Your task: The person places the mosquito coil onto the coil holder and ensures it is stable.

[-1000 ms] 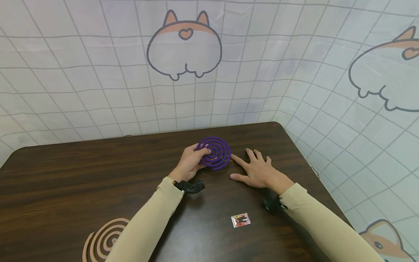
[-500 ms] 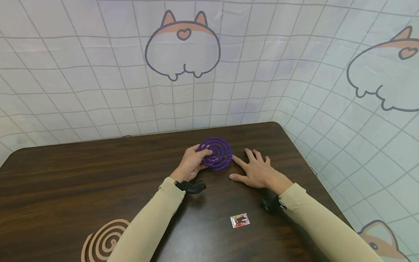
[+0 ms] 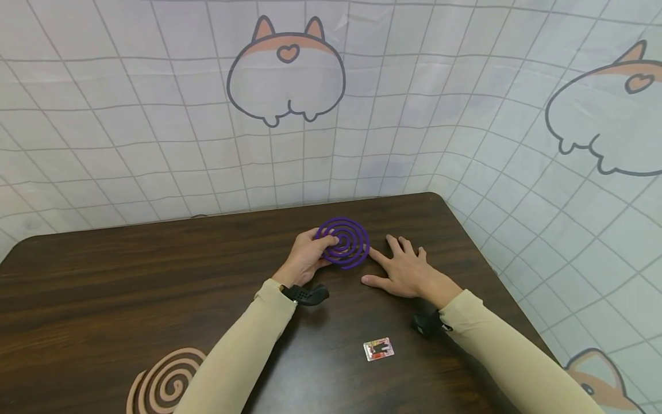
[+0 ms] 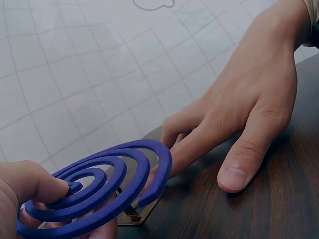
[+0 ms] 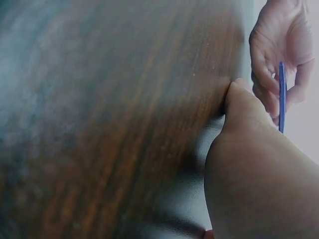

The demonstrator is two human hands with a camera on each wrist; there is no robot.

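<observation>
A purple mosquito coil [image 3: 349, 265] is held flat above the dark table by my left hand [image 3: 307, 256], its thumb pressing on top near the centre and its other fingers underneath. Seen in the left wrist view, the coil [image 4: 130, 191] tilts over a small gold-coloured metal stand [image 4: 130, 218] with a raised prong, mostly hidden beneath. My right hand [image 3: 405, 270] rests on the table, fingers spread. Its index finger reaches to the coil's right edge and passes behind it at the stand. The right wrist view shows the coil [image 5: 282, 97] edge-on.
A tan double mosquito coil [image 3: 155, 384] lies at the front left, partly behind my left sleeve. A small printed card with a dark cut-out shape [image 3: 378, 349] is on the table [image 3: 129, 276] near the front. A white grid-patterned curtain [image 3: 170, 115] stands behind the table and along its right side.
My left hand and the purple coil have shifted slightly right, bringing the coil's edge closer to my right index finger. My right hand stays almost still. The head view has turned a little.
</observation>
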